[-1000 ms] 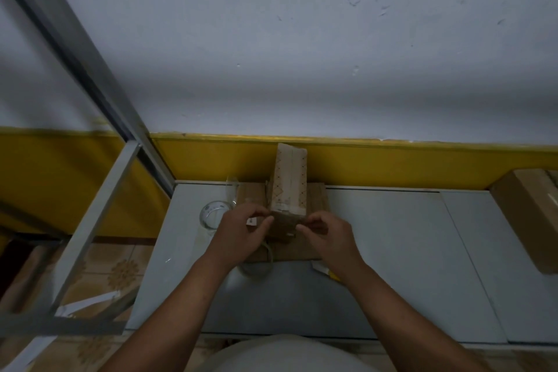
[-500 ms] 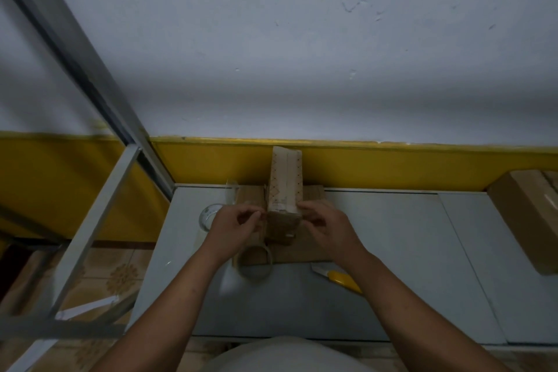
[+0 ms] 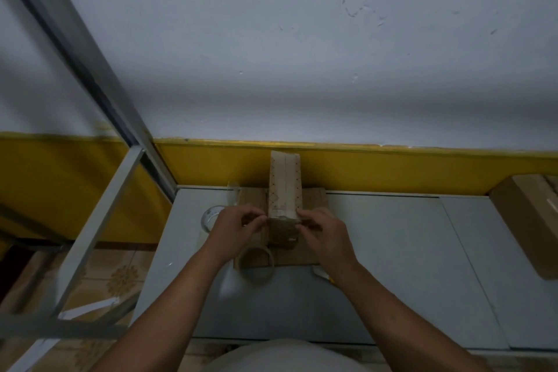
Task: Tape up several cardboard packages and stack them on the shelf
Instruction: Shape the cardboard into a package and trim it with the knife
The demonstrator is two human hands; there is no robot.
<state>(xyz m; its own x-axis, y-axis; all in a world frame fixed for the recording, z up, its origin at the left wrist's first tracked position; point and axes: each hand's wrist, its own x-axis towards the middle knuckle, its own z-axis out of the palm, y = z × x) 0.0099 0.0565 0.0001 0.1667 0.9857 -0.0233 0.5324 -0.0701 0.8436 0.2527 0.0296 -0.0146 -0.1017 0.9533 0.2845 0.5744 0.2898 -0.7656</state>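
A narrow cardboard package [image 3: 285, 187] with a pale patterned top stands on a flat cardboard sheet [image 3: 314, 199] on the grey table [image 3: 392, 251]. My left hand [image 3: 238, 228] pinches the package's near top edge on the left side. My right hand [image 3: 324, 235] pinches the same edge on the right side. The brown near face [image 3: 282, 234] shows between my fingers. A roll of tape [image 3: 255, 263] lies on the table just below my left hand.
A clear glass jar [image 3: 211, 217] stands left of my left hand. A yellow-handled cutter [image 3: 323, 275] lies partly under my right wrist. A larger cardboard box [image 3: 528, 220] sits at the right edge. A metal shelf frame [image 3: 99, 205] rises on the left.
Both hands have moved up from the package's near face to its top near edge. The tape roll now lies uncovered below my left hand.
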